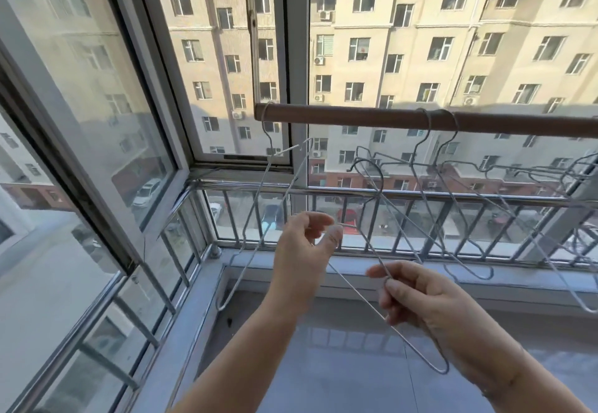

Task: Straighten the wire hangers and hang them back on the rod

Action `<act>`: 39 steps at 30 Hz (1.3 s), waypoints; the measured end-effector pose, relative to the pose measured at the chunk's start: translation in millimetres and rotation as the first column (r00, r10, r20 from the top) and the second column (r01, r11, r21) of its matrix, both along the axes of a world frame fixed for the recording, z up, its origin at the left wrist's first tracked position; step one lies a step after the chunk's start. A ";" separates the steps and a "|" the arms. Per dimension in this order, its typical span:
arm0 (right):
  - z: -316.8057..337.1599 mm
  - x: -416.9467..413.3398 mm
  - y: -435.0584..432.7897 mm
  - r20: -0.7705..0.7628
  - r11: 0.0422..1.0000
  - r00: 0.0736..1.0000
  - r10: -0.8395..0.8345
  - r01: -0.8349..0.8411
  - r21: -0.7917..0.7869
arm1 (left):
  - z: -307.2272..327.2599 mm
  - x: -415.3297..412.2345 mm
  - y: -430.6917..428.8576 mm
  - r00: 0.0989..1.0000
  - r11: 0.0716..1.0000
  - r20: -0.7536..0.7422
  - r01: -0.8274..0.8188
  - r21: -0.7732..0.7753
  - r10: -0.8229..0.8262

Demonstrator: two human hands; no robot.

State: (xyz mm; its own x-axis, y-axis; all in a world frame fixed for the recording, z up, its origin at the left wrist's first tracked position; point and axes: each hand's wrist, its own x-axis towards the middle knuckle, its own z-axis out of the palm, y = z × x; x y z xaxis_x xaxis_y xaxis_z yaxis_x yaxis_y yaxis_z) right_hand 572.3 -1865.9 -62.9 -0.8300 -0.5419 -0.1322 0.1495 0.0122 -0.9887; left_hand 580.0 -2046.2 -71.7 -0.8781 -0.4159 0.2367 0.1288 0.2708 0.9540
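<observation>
I hold a bent grey wire hanger (356,296) in front of me, below the brown rod (356,117). My left hand (304,250) pinches its upper end near the hook. My right hand (417,296) grips its wire lower down, fingers curled round it. The hanger's hook (369,170) points up toward the rod without touching it. Another wire hanger (259,212) hangs from the rod's left end. Two more hangers (430,186) hang from the rod to the right of centre.
A metal railing (404,199) runs along the window behind the hangers. A sliding window frame (161,66) stands on the left. Further wire hangers (550,173) are bunched at the far right. A tiled sill (339,364) lies below my hands.
</observation>
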 end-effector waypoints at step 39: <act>7.7 -41.6 -109.2 -0.261 0.988 0.960 -0.104 0.131 0.087 | 39.4 -10.5 -38.0 0.994 0.960 0.014 -0.112 0.258 0.112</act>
